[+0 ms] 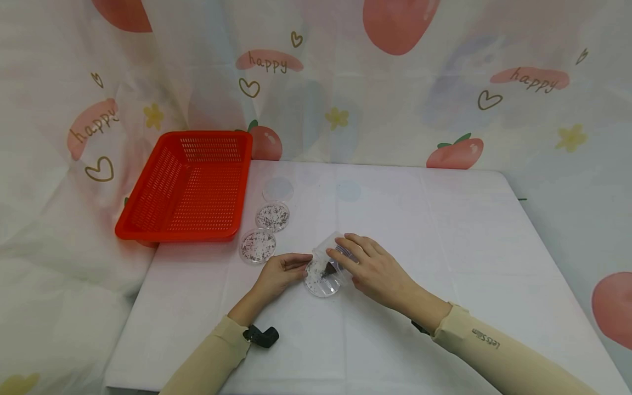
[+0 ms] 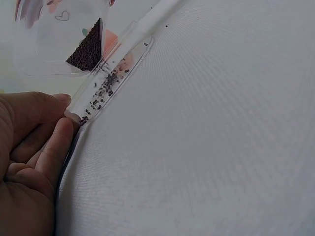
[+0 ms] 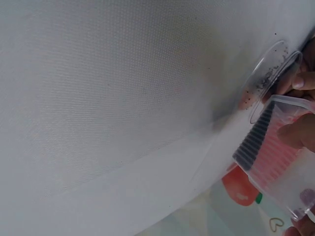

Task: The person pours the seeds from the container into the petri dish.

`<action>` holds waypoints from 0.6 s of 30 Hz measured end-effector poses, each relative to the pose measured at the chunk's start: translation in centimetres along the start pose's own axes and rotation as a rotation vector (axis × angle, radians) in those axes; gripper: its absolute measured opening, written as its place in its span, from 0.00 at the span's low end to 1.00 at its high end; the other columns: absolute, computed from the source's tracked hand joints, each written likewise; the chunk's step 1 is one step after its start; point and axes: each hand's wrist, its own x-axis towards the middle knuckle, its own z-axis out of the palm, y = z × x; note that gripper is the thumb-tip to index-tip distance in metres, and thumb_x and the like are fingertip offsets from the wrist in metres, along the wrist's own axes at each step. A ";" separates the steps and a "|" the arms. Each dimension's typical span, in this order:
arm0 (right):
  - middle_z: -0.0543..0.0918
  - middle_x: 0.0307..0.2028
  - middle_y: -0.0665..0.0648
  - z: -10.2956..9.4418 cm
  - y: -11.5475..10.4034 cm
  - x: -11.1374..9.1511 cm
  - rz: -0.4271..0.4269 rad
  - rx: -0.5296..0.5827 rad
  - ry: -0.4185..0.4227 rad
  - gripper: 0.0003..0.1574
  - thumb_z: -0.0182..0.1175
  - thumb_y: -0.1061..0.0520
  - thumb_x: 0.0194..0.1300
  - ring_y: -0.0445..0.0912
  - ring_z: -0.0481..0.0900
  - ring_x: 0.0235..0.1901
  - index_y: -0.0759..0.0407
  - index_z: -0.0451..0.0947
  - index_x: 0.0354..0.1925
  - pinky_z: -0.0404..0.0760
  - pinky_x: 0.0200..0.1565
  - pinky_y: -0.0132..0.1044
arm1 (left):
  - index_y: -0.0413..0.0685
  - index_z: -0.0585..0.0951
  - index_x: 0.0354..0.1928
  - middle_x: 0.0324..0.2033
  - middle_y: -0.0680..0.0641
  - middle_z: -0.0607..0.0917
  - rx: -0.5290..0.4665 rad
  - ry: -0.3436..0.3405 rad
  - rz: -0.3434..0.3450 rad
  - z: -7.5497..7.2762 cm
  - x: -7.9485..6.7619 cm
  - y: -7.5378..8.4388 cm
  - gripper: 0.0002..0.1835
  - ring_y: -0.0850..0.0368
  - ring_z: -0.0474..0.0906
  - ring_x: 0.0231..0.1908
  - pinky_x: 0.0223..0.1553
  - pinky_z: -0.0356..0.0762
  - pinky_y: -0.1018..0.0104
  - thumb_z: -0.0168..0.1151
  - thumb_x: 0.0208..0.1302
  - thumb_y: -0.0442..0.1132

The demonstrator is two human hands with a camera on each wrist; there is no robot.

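Observation:
My left hand (image 1: 280, 276) pinches the near-left rim of a clear petri dish (image 1: 323, 289) between thumb and fingers. White material and scattered dark seeds lie in the dish, seen through its side in the left wrist view. My right hand (image 1: 379, 272) grips a clear plastic box (image 1: 326, 244), tilted above the dish with its lower edge close over the rim. Dark seeds (image 2: 89, 51) are heaped in one corner of the box. In the right wrist view, the box (image 3: 283, 147) slants down toward the dish, the fingers wrapped on its sides.
Two petri dishes with white filling and dark specks, one nearer (image 1: 258, 246) and one farther (image 1: 273, 216), stand left of centre. Behind them is a clear round dish (image 1: 277, 188). A red plastic basket (image 1: 175, 236) sits at the table's back left, before a patterned curtain.

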 end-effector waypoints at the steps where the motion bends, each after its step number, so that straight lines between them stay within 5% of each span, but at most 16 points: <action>1: 0.74 0.69 0.59 0.0 0.0 0.0 0.000 0.002 0.002 0.57 0.81 0.58 0.47 0.57 0.69 0.70 0.50 0.68 0.74 0.75 0.69 0.51 | 0.32 0.81 0.61 0.61 0.33 0.83 0.000 0.000 0.005 0.0 0.0 0.0 0.23 0.40 0.81 0.62 0.59 0.82 0.67 0.67 0.63 0.25; 18: 0.72 0.70 0.62 -0.1 0.4 -0.4 0.068 0.100 0.035 0.58 0.81 0.57 0.47 0.60 0.69 0.70 0.55 0.66 0.74 0.75 0.68 0.55 | 0.31 0.81 0.61 0.62 0.33 0.82 -0.026 0.006 -0.005 0.1 -0.2 0.2 0.23 0.39 0.80 0.63 0.59 0.81 0.68 0.67 0.63 0.24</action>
